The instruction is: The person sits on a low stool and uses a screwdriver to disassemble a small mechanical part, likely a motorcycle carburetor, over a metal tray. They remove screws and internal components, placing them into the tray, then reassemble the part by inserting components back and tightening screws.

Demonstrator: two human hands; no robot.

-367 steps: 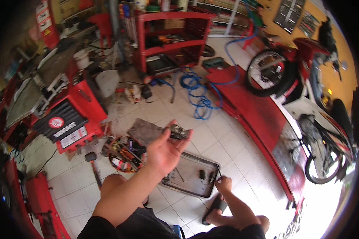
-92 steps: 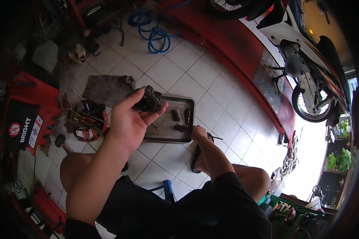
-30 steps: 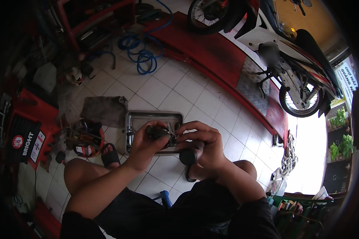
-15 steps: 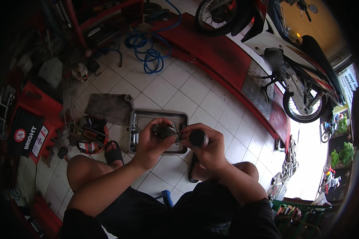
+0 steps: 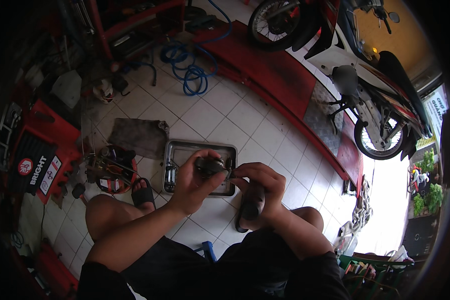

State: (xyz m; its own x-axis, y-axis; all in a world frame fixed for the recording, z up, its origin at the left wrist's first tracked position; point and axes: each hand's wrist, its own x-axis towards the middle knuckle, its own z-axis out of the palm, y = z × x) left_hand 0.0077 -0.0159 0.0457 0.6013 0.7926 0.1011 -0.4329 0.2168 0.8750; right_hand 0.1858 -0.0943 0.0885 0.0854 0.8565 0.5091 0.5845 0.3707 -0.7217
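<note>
Above the metal tray (image 5: 200, 143), my left hand (image 5: 190, 186) is closed round a dark, round metal part (image 5: 209, 165) with a shiny rim. Its exact kind is hard to make out. My right hand (image 5: 266, 185) grips a thick dark cylinder (image 5: 254, 201), like a tool handle, tilted toward my lap. The thumb and forefinger of that hand meet close beside the round part's right edge; whether they pinch something small there cannot be seen. Small shiny metal pieces (image 5: 170, 176) lie along the tray's left side, and my hands cover much of its middle.
A grey cloth (image 5: 137, 136) lies on the tiles left of the tray. Nearer stands a round red container (image 5: 112, 172) of tools. Beyond are a coiled blue hose (image 5: 192, 80) and a red lift ramp (image 5: 265, 62) with a motorcycle (image 5: 365, 85). A red toolbox (image 5: 52, 132) stands far left.
The cylinder in my right hand has swung its near end down toward my lap, and the right fingers have stretched further over it. My left hand still holds the round part in nearly the same place.
</note>
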